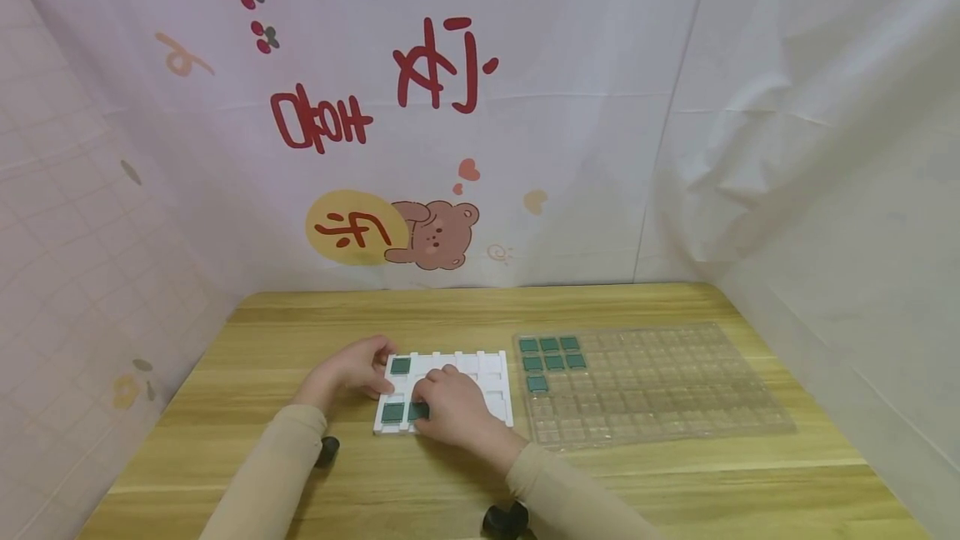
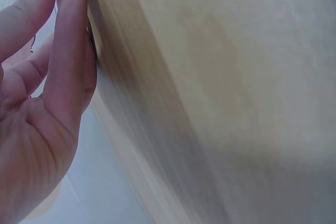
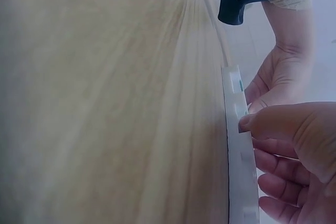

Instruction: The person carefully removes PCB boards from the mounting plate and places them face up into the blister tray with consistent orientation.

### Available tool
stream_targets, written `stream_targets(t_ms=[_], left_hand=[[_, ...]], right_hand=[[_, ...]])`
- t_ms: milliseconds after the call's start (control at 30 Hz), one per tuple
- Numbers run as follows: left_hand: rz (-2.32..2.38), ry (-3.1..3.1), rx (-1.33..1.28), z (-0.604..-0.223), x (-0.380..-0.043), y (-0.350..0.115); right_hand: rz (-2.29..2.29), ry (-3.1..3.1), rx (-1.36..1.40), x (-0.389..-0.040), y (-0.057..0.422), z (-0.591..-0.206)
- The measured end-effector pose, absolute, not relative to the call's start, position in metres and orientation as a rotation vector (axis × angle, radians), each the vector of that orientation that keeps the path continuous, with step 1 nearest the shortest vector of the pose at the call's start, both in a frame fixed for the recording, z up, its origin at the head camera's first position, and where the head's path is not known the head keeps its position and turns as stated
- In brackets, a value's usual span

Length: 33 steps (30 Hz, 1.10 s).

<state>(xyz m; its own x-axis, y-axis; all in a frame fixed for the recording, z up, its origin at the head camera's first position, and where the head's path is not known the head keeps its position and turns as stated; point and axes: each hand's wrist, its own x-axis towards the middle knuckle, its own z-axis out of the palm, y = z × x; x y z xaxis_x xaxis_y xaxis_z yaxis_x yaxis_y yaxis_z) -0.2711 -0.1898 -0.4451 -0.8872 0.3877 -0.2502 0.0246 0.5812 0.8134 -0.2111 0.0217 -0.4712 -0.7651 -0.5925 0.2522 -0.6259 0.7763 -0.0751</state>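
With the white tray [image 1: 467,363] gripped by the left hand [image 1: 358,367], three green squares [image 1: 393,412] are placed, seven left, the right hand [image 1: 457,408] unclear in hold.

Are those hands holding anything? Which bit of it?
The left hand holds the white tray by its left edge. The right hand is at a green square; whether it grips that cannot be told.

Worktop [image 1: 420,490] smooth, wood-grained; white tray [image 1: 468,365] matt plastic, clear tray [image 1: 660,382] glossy thin plastic; backdrop [image 1: 562,132] creased cloth, sleeves [image 1: 262,473] matt cloth.
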Motion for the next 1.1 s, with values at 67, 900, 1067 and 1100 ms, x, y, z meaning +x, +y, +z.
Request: stream_targets(t_ms=[67, 900, 1067, 1100], left_hand=[[1.238, 2.406, 0.333, -0.4450, -0.2708, -0.1901], [1.268, 2.368, 0.313, -0.4493, -0.2737, -0.1901], [1.276, 2.369, 0.307, -0.4489, -0.2731, -0.1901], [1.276, 2.370, 0.306, -0.4488, -0.2730, -0.1901]], right_hand=[[0.250, -2.762, 0.959, -0.2113, 0.0216, -0.4710], [0.243, -2.759, 0.996, -0.2140, 0.0215, -0.4661], [0.221, -2.759, 0.996, -0.2142, 0.0208, -0.4661], [0.217, -2.759, 0.995, -0.2142, 0.0206, -0.4662]])
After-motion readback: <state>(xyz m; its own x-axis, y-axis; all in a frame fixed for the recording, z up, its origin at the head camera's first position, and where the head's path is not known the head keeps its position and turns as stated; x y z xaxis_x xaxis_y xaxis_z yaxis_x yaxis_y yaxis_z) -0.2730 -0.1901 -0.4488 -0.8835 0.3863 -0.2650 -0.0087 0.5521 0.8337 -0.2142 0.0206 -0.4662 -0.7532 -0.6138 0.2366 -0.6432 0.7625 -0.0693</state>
